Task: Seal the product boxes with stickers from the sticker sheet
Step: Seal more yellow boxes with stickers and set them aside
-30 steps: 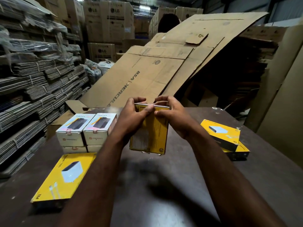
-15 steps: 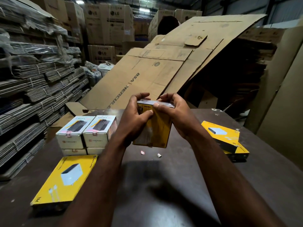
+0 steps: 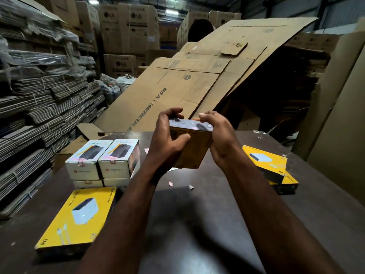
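Head view. Held in mid-air above the middle of a dark brown table (image 3: 197,224): a yellow rectangular cardboard product box (image 3: 194,149), long axis near upright, narrow grey end face turned up toward the camera. Gripped on both sides: left hand (image 3: 167,143) curled round one side, thumb on the yellow face; right hand (image 3: 221,141) curled round the other. Stacked white boxes (image 3: 102,163) at the table's left edge.

Dim light comes from ceiling lamps (image 3: 169,11) far back. A soft shadow and faint glare lie on the counter (image 3: 197,230). The view's edges bend and blur.
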Available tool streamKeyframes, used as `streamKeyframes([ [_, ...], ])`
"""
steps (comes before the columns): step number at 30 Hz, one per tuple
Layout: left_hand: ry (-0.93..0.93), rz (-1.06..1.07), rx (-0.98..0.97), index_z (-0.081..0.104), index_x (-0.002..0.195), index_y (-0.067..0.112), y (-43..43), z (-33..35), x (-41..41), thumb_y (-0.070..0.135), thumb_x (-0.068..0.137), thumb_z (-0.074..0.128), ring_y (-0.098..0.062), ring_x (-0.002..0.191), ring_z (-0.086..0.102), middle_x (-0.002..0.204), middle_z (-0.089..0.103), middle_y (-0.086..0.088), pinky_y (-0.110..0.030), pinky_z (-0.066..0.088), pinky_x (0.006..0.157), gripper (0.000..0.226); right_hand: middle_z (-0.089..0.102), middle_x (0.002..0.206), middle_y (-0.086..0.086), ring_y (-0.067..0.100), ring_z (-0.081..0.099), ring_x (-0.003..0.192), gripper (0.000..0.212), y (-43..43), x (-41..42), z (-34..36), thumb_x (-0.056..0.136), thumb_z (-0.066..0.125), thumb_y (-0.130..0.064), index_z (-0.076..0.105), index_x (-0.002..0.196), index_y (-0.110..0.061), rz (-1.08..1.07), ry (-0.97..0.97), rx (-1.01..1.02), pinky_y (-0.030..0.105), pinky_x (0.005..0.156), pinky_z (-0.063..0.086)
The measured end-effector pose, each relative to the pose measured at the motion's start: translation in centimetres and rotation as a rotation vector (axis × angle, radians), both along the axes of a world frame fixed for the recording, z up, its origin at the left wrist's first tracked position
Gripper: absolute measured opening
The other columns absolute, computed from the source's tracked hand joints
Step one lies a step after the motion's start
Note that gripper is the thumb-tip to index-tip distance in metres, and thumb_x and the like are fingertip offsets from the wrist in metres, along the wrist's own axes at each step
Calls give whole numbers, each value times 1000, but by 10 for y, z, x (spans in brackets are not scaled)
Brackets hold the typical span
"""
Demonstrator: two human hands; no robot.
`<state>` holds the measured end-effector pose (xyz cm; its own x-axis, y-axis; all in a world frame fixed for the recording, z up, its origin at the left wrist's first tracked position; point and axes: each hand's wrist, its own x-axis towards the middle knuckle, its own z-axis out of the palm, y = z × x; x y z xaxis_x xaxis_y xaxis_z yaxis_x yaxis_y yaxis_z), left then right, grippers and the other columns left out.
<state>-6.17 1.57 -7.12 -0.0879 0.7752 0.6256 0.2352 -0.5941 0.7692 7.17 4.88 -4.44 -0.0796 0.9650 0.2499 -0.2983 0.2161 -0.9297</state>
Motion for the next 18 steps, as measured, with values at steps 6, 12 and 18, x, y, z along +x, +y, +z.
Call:
streamKeyframes([
  [6, -224, -90, -74, 46, 127, 25, 1, 4, -5, 28, 80, 54, 2, 89, 56, 112, 52, 3, -14, 46, 72, 48, 62, 104, 11, 17, 59, 87, 31, -1, -2, -4, 84, 75, -14, 54, 107, -14, 21, -166, 58, 30, 66, 49],
  [12, -185, -7, -193, 46, 129, 25, 2, 5, -2, 34, 91, 69, -6, 92, 62, 110, 58, 5, -20, 52, 74, 46, 58, 100, 6, 11, 55, 84, 14, 3, -11, -8, 100, 52, -16, 55, 113, -12, -172, -209, 51, 24, 65, 44],
  [18, -247, 65, -233, 52, 121, 27, 4, 9, -5, 22, 87, 73, -11, 87, 59, 107, 58, 3, -24, 50, 68, 40, 59, 109, 9, 16, 55, 94, 19, -3, -11, -7, 100, 52, -22, 52, 116, -13, -155, -203, 124, 27, 72, 44],
])
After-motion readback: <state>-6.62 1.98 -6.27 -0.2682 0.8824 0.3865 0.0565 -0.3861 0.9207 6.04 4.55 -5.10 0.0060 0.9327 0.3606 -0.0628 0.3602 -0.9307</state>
